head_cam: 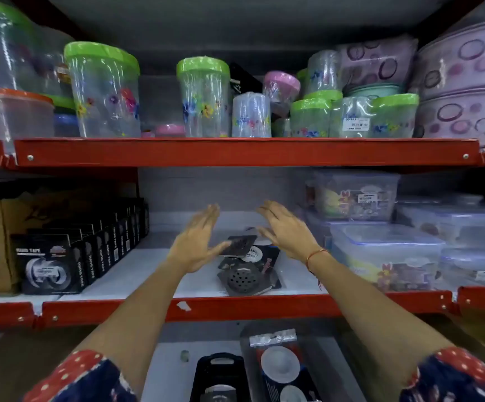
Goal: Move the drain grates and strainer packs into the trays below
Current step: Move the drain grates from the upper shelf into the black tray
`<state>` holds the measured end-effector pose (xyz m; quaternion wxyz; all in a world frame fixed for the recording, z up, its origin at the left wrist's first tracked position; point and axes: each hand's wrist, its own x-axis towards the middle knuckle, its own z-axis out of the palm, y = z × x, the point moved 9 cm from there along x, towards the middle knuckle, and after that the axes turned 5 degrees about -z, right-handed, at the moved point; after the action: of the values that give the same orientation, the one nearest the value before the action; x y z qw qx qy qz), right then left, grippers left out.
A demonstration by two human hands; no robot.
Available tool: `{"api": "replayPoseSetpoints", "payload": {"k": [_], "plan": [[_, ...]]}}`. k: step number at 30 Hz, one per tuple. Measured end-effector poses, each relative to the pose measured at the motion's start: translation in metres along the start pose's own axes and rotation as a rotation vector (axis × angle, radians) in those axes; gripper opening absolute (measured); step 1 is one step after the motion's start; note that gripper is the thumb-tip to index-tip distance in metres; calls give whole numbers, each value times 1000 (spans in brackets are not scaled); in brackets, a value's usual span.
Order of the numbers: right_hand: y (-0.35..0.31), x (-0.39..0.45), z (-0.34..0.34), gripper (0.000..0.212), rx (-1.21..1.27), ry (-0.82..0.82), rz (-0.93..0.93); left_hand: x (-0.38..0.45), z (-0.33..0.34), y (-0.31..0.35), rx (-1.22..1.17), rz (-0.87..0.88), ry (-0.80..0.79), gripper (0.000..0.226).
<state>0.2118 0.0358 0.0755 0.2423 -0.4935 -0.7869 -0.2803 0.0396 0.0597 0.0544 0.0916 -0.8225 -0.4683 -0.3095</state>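
We're looking at the middle shelf, centre of the frame, and both our hands are up over a small heap of goods. Our left hand is spread wide, fingers straight, its thumb touching the edge of a dark square drain grate that sits tilted on top of the heap. Our right hand is just as wide open, palm turned inward, holding nothing, hovering just right of the heap. Below that grate lie a strainer pack with a white disc and another grate with a round perforated centre, near the red shelf edge. At the bottom centre we see a black tray, and beside it, to the right, a tray holding a bagged strainer pack.
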Motion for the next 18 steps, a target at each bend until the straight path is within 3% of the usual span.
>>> {"api": "replayPoseSetpoints", "payload": {"k": [3,5,8,13,18], "plan": [[14,8,28,51,105,-102,75,-2,46,-5,-169,-128,-297,111],[20,11,45,52,153,-169,117,-6,64,3,-238,-126,-397,111],[24,12,72,54,232,-244,168,-7,83,2,-334,-152,-454,104],[29,2,109,60,333,-343,245,-11,113,-6,-277,-186,-551,120],[22,-4,125,48,366,-441,183,-9,126,-15,-238,-190,-593,128]]}}
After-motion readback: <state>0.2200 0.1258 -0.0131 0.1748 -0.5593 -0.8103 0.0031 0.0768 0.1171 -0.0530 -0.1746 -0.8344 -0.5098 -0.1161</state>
